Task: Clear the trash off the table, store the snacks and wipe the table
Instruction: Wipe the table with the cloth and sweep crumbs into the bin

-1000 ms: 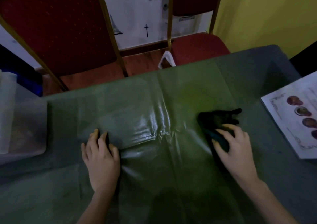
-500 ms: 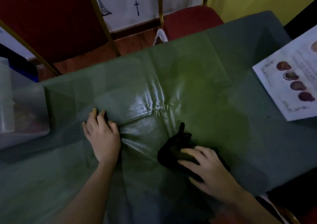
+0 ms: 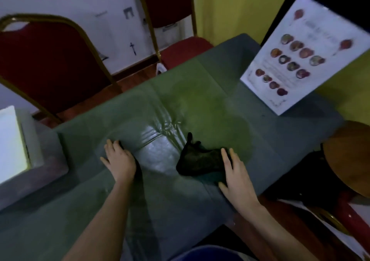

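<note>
A dark crumpled cloth (image 3: 197,159) lies on the green plastic table cover (image 3: 200,104), near the table's front edge. My right hand (image 3: 235,177) rests flat on the cloth's right side with the fingers stretched out, pressing it down. My left hand (image 3: 119,160) lies flat on the cover to the left of the cloth, fingers together, holding nothing. A shiny, creased patch of the cover shows between the two hands.
A clear plastic box (image 3: 30,154) stands at the table's left end. A white printed sheet with food pictures (image 3: 290,60) lies at the back right. Two red chairs with gold frames (image 3: 50,66) stand behind the table. A brown round seat (image 3: 348,158) sits at the right.
My right hand dragged the cloth from the right middle of the table toward me and to the left, then slightly right again. My left hand stayed pressed in place.
</note>
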Motion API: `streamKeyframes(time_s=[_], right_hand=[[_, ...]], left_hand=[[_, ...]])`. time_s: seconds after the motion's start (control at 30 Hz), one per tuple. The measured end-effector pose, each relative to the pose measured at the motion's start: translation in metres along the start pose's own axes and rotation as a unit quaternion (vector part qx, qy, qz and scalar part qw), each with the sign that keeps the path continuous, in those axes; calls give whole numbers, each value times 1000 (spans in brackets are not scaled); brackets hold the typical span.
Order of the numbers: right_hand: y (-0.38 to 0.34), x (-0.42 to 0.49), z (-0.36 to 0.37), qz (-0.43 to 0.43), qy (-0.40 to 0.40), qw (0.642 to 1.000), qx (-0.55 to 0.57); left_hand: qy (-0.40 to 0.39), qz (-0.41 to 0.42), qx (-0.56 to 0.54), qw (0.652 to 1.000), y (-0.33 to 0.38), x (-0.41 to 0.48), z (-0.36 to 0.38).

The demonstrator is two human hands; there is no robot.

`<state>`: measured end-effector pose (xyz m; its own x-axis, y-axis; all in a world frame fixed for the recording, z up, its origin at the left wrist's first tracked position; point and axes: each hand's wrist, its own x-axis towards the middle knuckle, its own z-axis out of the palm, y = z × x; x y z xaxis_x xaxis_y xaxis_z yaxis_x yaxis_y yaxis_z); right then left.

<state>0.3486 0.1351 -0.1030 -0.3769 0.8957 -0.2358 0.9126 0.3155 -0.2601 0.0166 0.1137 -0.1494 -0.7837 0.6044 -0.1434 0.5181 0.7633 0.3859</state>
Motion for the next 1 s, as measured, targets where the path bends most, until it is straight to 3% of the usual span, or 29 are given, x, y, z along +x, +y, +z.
streamKeyframes(time_s=[0.07,0.13,0.17,0.23,0.27,0.33,0.47,0.57,0.7,0.8,1.0], right_hand=[[1,-6,-8,18,7,1000,11],[1,-11,-13,31,1,998,48],[2,-14,-17,34,-3,997,62],[6,-16,-23,41,-11,995,91],[7,-15,-28,43,-13,994,104],[13,-16,-38,57,-13,992,114],[25,-27,-44,98,31,985,141],[33,-35,-43,107,37,979,172],[64,-46,-61,152,61,957,240],[91,-46,-75,185,84,934,293],[172,-50,-109,276,142,863,398]], left_hand=[[-35,-3,6,999,11,-9,-7],[-43,116,-24,992,28,-29,-8],[-60,230,-43,970,38,-46,-6],[-139,436,-31,889,54,-88,3],[-172,496,-5,851,61,-107,10],[-188,546,48,815,73,-130,25],[-220,556,132,791,99,-139,40],[-286,521,45,803,113,-129,40],[-370,493,-20,787,164,-128,30],[-454,426,-66,780,205,-131,25],[-486,309,-160,801,285,-178,36]])
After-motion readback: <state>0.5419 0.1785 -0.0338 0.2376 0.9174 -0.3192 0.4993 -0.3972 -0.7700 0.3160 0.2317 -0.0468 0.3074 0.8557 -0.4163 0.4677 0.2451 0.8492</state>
